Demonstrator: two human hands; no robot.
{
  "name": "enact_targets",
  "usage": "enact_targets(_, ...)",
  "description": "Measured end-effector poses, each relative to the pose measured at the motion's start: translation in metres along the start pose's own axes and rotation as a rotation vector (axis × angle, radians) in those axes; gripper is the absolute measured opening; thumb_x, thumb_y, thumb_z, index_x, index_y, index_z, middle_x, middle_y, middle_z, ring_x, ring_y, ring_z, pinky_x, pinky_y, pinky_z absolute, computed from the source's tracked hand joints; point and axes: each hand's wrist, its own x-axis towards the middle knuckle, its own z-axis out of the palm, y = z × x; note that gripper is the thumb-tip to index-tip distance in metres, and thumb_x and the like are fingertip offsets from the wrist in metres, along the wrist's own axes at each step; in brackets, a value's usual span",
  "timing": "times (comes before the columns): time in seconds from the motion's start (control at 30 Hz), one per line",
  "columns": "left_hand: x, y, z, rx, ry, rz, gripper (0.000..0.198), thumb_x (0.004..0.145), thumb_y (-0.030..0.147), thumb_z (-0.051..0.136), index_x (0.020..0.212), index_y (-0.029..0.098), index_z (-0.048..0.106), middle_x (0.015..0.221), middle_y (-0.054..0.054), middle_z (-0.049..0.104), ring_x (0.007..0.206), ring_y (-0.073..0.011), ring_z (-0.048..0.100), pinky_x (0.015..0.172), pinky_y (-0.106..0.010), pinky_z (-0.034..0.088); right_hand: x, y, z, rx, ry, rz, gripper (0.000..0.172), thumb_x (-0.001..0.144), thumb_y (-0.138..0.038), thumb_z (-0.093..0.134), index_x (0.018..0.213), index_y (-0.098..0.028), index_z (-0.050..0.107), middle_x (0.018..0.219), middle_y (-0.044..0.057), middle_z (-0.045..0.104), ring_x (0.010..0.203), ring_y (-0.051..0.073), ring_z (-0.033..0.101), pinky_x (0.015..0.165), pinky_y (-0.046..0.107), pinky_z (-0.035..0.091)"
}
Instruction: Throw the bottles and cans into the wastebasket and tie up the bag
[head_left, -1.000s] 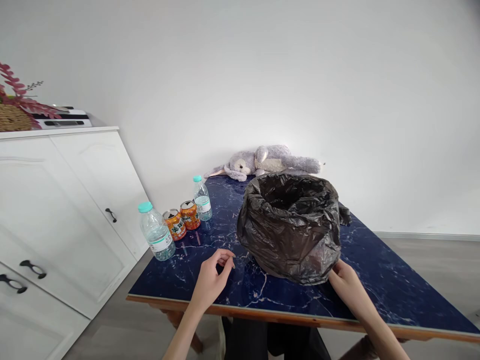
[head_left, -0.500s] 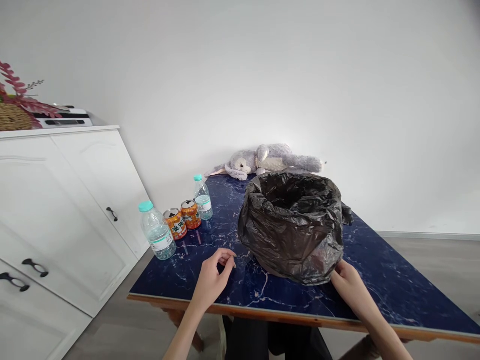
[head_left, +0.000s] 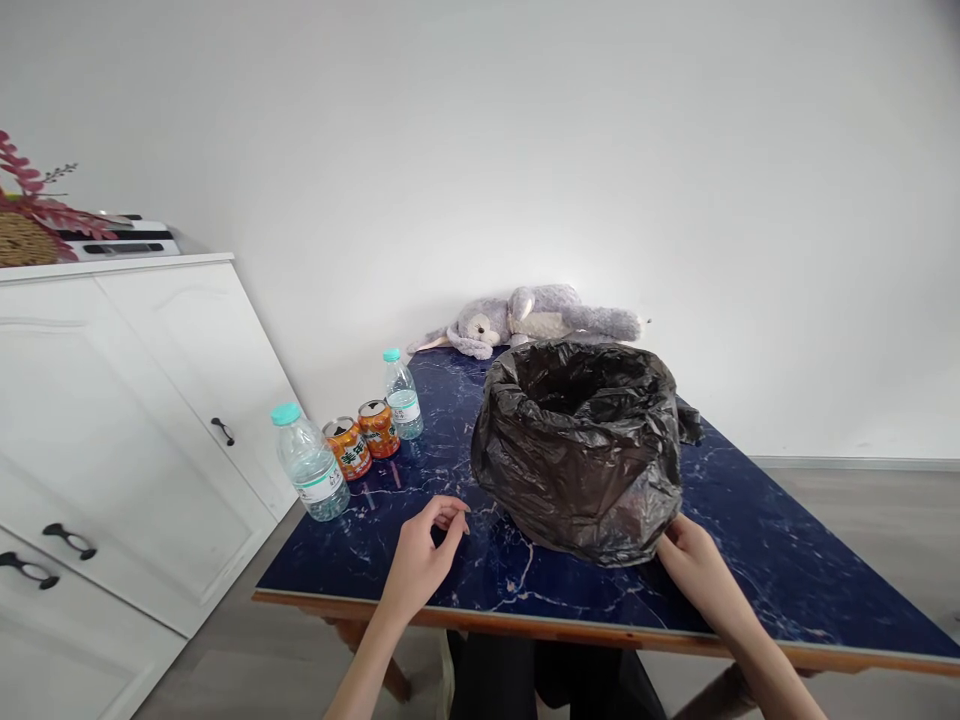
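A black plastic bag (head_left: 581,450) stands open-mouthed in the middle of the dark blue marbled table (head_left: 765,570). My right hand (head_left: 694,565) rests at the bag's lower right corner, its fingertips tucked against or under the plastic. My left hand (head_left: 424,560) hovers over the table left of the bag, fingers curled with thumb and forefinger pinched together, nothing visible between them. Two water bottles (head_left: 309,462) (head_left: 402,396) with teal caps and two orange cans (head_left: 349,447) (head_left: 379,428) stand in a row at the table's left side.
A grey plush toy (head_left: 525,318) lies at the table's far end against the white wall. A white cabinet (head_left: 112,420) with black handles stands to the left, with a basket of red foliage (head_left: 30,215) on top. Grey floor surrounds the table.
Both hands keep their places; only the head camera has drifted slightly, shifting the whole scene a little.
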Motion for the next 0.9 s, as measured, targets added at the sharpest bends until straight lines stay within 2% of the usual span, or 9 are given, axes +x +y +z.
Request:
enact_targets(0.1, -0.001, 0.004, -0.002, -0.08, 0.063, -0.011, 0.023, 0.104, 0.044, 0.058, 0.107, 0.023, 0.068, 0.088, -0.003, 0.075, 0.086, -0.021, 0.073, 0.085, -0.034, 0.056, -0.001, -0.001, 0.0, 0.006, -0.004, -0.006, 0.032, 0.089, -0.051, 0.059, 0.075, -0.023, 0.066, 0.068, 0.003, 0.071, 0.065, 0.022, 0.063, 0.077, 0.033, 0.055)
enact_targets(0.17, -0.004, 0.008, -0.008, -0.093, 0.182, 0.009, 0.023, 0.104, 0.043, 0.059, 0.11, 0.023, 0.067, 0.087, -0.003, 0.073, 0.085, -0.0207, 0.072, 0.085, -0.034, 0.057, -0.001, -0.002, 0.0, 0.012, -0.003, -0.001, 0.032, 0.088, -0.051, 0.06, 0.076, -0.022, 0.067, 0.069, 0.003, 0.072, 0.063, 0.022, 0.062, 0.075, 0.033, 0.055)
enact_targets(0.23, -0.005, 0.012, -0.019, -0.021, 0.39, 0.079, 0.02, 0.105, 0.04, 0.058, 0.112, 0.023, 0.065, 0.091, -0.003, 0.071, 0.085, -0.0201, 0.07, 0.085, -0.034, 0.056, -0.001, -0.003, 0.0, 0.019, -0.001, 0.007, 0.032, 0.088, -0.052, 0.061, 0.08, -0.021, 0.069, 0.071, 0.004, 0.073, 0.064, 0.022, 0.063, 0.072, 0.032, 0.054)
enact_targets(0.33, 0.001, 0.022, -0.048, 0.201, 0.756, 0.279, 0.014, 0.103, 0.034, 0.06, 0.109, 0.022, 0.063, 0.102, -0.006, 0.066, 0.091, -0.0213, 0.065, 0.088, -0.037, 0.054, -0.001, -0.005, 0.001, 0.027, 0.0, 0.013, 0.036, 0.087, -0.055, 0.061, 0.084, -0.021, 0.071, 0.074, 0.005, 0.074, 0.068, 0.024, 0.066, 0.067, 0.031, 0.052)
enact_targets(0.43, 0.018, 0.034, -0.085, 0.452, 0.989, 0.42, 0.023, 0.096, 0.032, 0.068, 0.114, 0.019, 0.061, 0.117, -0.013, 0.06, 0.116, -0.0302, 0.059, 0.099, -0.046, 0.052, -0.001, -0.007, 0.001, 0.026, -0.003, 0.017, 0.038, 0.087, -0.057, 0.06, 0.083, -0.02, 0.071, 0.073, 0.005, 0.074, 0.069, 0.024, 0.066, 0.065, 0.03, 0.05)
enact_targets(0.53, 0.037, 0.041, -0.119, 0.585, 1.027, 0.439, 0.041, 0.093, 0.03, 0.069, 0.128, 0.015, 0.056, 0.137, -0.023, 0.05, 0.14, -0.0376, 0.046, 0.11, -0.054, 0.047, -0.002, -0.008, 0.001, 0.03, -0.006, 0.021, 0.04, 0.087, -0.057, 0.06, 0.087, -0.019, 0.072, 0.073, 0.004, 0.073, 0.069, 0.025, 0.067, 0.065, 0.029, 0.05)
enact_targets(0.67, 0.055, 0.033, -0.149, 0.632, 0.971, 0.373, 0.066, 0.091, 0.041, 0.074, 0.142, 0.012, 0.043, 0.151, -0.029, 0.042, 0.15, -0.0413, 0.038, 0.122, -0.061, 0.034, -0.002, -0.01, 0.001, 0.046, -0.007, 0.028, 0.042, 0.087, -0.058, 0.061, 0.094, -0.019, 0.074, 0.074, 0.005, 0.075, 0.071, 0.025, 0.068, 0.066, 0.03, 0.051)
enact_targets(0.77, 0.061, 0.023, -0.161, 0.596, 0.913, 0.299, 0.074, 0.09, 0.049, 0.074, 0.144, 0.013, 0.037, 0.149, -0.028, 0.049, 0.146, -0.0407, 0.048, 0.125, -0.062, 0.03, -0.002, -0.011, 0.001, 0.05, -0.009, 0.02, 0.041, 0.088, -0.058, 0.061, 0.093, -0.019, 0.074, 0.075, 0.004, 0.075, 0.071, 0.025, 0.068, 0.066, 0.029, 0.051)
enact_targets(0.9, 0.058, 0.017, -0.167, 0.499, 0.861, 0.135, 0.071, 0.09, 0.049, 0.071, 0.142, 0.017, 0.035, 0.123, -0.018, 0.071, 0.118, -0.0346, 0.07, 0.113, -0.058, 0.046, -0.002, -0.014, 0.001, 0.039, -0.016, -0.001, 0.04, 0.091, -0.056, 0.059, 0.093, -0.019, 0.074, 0.075, 0.004, 0.074, 0.07, 0.024, 0.067, 0.065, 0.029, 0.05)
